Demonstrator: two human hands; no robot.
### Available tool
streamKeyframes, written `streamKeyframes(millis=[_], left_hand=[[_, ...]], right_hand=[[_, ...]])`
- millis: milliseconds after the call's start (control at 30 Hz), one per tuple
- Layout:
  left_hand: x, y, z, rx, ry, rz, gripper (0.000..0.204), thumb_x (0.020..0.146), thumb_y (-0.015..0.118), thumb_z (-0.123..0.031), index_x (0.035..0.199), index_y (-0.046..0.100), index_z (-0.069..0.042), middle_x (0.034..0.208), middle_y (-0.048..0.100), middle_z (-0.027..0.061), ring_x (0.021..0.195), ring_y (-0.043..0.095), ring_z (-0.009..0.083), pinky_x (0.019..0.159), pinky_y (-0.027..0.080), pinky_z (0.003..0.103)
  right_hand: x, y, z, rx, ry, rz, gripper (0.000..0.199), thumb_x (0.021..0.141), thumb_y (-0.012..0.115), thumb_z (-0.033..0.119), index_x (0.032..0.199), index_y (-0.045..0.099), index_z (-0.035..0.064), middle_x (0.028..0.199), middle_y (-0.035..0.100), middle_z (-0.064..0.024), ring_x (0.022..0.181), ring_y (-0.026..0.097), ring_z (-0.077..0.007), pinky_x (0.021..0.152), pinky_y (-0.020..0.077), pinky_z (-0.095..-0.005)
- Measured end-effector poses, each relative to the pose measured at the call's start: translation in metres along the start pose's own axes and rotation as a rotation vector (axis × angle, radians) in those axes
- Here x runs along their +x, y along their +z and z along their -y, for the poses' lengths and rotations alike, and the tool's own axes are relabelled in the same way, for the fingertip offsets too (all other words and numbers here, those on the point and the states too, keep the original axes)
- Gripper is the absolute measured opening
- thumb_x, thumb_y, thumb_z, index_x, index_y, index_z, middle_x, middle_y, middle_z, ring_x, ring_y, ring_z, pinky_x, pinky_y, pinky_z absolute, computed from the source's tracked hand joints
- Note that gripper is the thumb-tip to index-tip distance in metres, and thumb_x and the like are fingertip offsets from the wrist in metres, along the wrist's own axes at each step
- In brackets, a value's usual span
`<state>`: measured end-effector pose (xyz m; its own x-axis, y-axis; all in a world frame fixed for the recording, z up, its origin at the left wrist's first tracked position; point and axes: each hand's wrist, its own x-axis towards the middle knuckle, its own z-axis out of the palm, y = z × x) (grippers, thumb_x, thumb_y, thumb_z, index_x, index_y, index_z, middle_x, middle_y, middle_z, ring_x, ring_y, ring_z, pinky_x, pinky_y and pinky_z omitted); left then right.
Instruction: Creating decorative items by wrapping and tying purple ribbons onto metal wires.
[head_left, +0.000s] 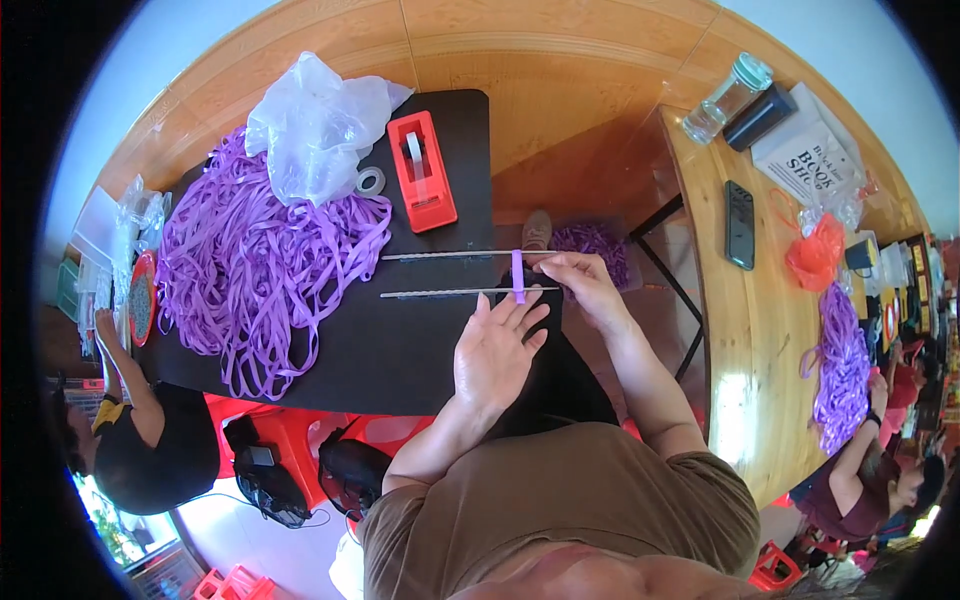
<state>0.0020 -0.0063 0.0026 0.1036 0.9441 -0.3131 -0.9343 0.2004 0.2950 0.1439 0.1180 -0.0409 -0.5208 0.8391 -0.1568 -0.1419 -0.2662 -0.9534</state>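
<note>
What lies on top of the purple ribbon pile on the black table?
A crumpled clear plastic bag rests on the top of the purple ribbon pile, beside a red tape dispenser. The ribbon beneath the bag is hidden.

A small craft workshop: heaps of purple ribbon [262, 262], a tape dispenser [421, 172], seated co-workers at tables.

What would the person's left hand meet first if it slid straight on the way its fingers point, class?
Probably the short purple ribbon strip stretched across the two thin metal rods: the left hand lies flat on the black table, fingertips almost at the nearer rod. Depth is uncertain.
</note>
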Motion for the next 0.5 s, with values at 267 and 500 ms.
streamKeyframes(millis=[267, 500], left_hand=[[0.0, 0.002, -0.001, 0.007, 0.003, -0.004, 0.069, 0.092, 0.038, -0.053, 0.133, 0.038, 0.003, 0.135, 0.043, 0.0139, 0.119, 0.042, 0.0249, 0.096, 0.032, 0.036], [-0.001, 0.001, -0.001, 0.01, 0.006, -0.008, 0.069, 0.092, 0.039, -0.052, 0.134, 0.037, 0.003, 0.135, 0.043, 0.0141, 0.118, 0.042, 0.0247, 0.096, 0.033, 0.036]], right_hand=[[0.009, -0.003, -0.007, 0.143, 0.225, 0.141, 0.02, 0.086, 0.062, 0.012, 0.1, 0.065, -0.0012, 0.107, 0.065, -0.01, 0.097, 0.059, -0.0159, 0.089, 0.0435, -0.03], [0.02, -0.005, -0.012, 0.076, 0.181, 0.231, 0.015, 0.087, 0.06, 0.01, 0.098, 0.065, 0.0008, 0.105, 0.064, -0.0074, 0.095, 0.059, -0.0143, 0.088, 0.0448, -0.0294]])
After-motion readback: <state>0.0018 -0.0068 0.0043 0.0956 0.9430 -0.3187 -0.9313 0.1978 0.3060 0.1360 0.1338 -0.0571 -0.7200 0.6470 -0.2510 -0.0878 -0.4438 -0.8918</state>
